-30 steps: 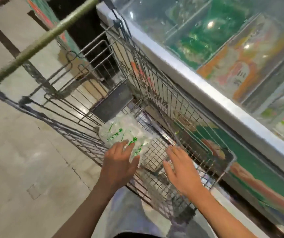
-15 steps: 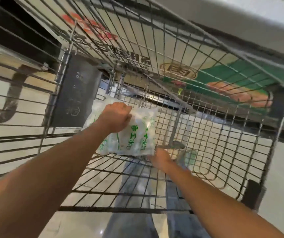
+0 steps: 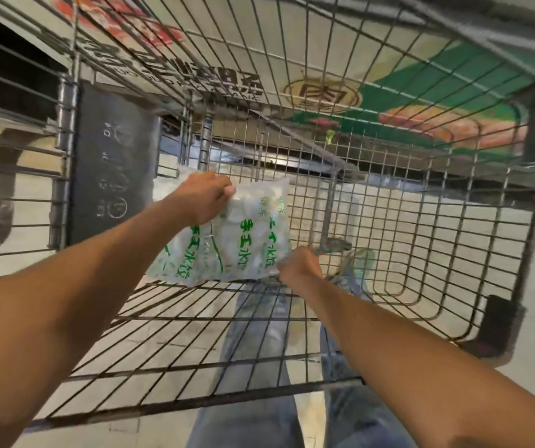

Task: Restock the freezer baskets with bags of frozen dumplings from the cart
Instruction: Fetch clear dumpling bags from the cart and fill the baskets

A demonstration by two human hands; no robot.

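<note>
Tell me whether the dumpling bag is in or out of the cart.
In: the dumpling bag sits within the cart wires, gripped by both hands.

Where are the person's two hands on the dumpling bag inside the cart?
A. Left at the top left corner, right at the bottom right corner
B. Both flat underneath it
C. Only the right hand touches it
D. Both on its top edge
A: the left hand grips the top left corner of the dumpling bag, and the right hand grips its bottom right corner.

Grocery shop: wire shopping cart (image 3: 389, 221), chest freezer front (image 3: 405, 92) w/ printed food ad graphics, pale tiled floor (image 3: 502, 253), packaged dumpling bag (image 3: 243, 237).
</note>
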